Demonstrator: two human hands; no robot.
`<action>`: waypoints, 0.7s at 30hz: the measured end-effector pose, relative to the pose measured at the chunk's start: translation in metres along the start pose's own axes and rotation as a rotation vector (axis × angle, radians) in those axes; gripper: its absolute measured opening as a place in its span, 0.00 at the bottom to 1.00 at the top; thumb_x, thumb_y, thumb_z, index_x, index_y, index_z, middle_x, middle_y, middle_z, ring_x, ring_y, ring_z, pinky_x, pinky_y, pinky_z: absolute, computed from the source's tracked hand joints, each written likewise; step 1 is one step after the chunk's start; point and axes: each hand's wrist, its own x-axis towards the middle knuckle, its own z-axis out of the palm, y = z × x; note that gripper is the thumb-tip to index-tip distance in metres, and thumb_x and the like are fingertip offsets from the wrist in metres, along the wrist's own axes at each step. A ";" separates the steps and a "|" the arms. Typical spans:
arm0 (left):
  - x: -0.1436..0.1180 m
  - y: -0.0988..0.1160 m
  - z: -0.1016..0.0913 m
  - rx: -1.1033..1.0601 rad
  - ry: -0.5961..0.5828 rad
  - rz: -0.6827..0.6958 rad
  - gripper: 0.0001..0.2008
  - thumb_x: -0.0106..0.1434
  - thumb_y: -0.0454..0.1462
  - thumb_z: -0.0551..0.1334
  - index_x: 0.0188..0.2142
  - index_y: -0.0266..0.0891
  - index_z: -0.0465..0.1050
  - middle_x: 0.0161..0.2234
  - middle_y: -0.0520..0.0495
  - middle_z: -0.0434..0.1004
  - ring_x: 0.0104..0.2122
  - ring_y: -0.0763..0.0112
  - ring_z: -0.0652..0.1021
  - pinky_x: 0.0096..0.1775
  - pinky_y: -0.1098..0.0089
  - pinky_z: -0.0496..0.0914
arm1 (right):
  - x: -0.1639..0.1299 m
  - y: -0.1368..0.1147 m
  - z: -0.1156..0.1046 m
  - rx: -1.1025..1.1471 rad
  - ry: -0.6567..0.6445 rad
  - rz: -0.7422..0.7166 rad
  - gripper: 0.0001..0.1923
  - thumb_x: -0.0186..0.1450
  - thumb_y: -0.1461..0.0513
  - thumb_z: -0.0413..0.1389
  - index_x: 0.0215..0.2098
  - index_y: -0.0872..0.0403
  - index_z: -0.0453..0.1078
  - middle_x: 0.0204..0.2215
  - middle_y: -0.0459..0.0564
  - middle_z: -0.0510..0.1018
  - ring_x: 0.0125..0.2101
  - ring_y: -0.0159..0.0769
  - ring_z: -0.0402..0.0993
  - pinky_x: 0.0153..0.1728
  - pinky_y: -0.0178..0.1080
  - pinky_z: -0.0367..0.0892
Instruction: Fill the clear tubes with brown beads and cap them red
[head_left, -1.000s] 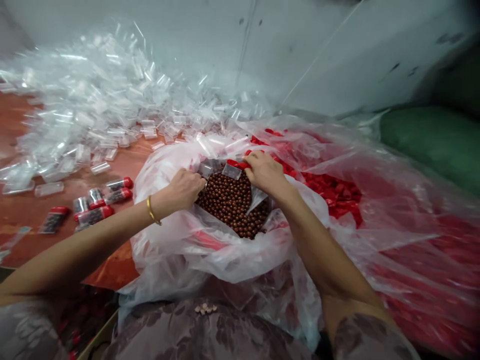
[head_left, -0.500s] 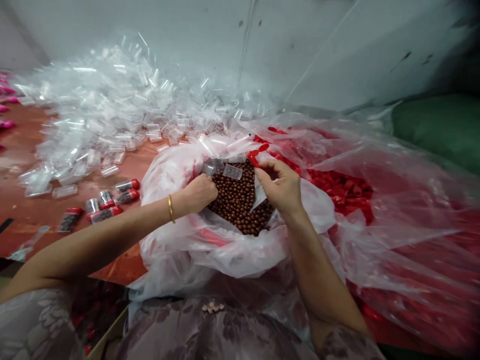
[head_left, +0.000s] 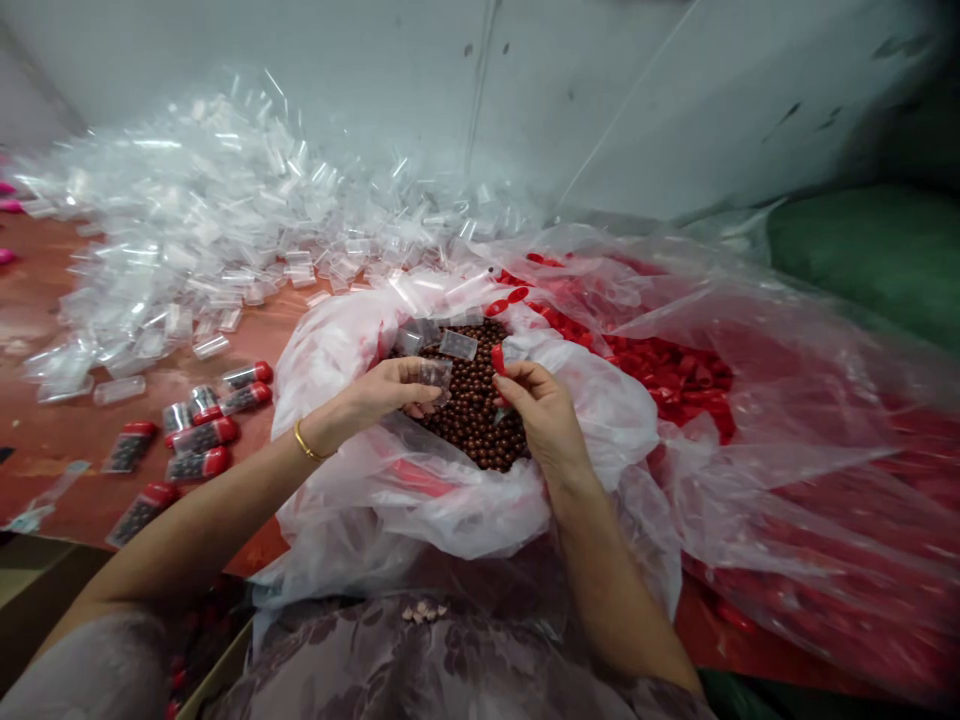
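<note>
My left hand (head_left: 394, 388) is closed on a clear plastic tube (head_left: 436, 374), held tilted over the small brown balls (head_left: 487, 430). My right hand (head_left: 541, 408) pinches a red cap (head_left: 498, 358) just right of the tube; cap and tube are apart. Beneath both hands, the balls fill a white plastic bag (head_left: 450, 515) with its mouth folded open. Another clear tube (head_left: 458, 345) lies on top of the balls, near the far rim. What the tube in my left hand contains is hard to make out.
A large heap of clear tubes (head_left: 202, 200) covers the back left. Several filled, red-capped tubes (head_left: 202, 436) lie on the reddish table (head_left: 45, 300). Right of the bag, loose red caps (head_left: 675, 375) spread under clear plastic sheeting (head_left: 840, 470). A pale wall (head_left: 360, 70) stands behind.
My left hand has risen from the balls with a clear tube. My right hand has brought a red cap from the far rim toward it. The view has shifted slightly.
</note>
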 end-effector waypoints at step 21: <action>-0.005 -0.006 0.013 -0.171 -0.042 0.142 0.19 0.48 0.38 0.72 0.38 0.34 0.72 0.33 0.50 0.74 0.31 0.76 0.73 0.35 0.72 0.67 | 0.003 -0.013 -0.017 -1.030 -0.601 -0.626 0.16 0.63 0.70 0.47 0.41 0.52 0.75 0.40 0.52 0.81 0.38 0.37 0.76 0.39 0.38 0.65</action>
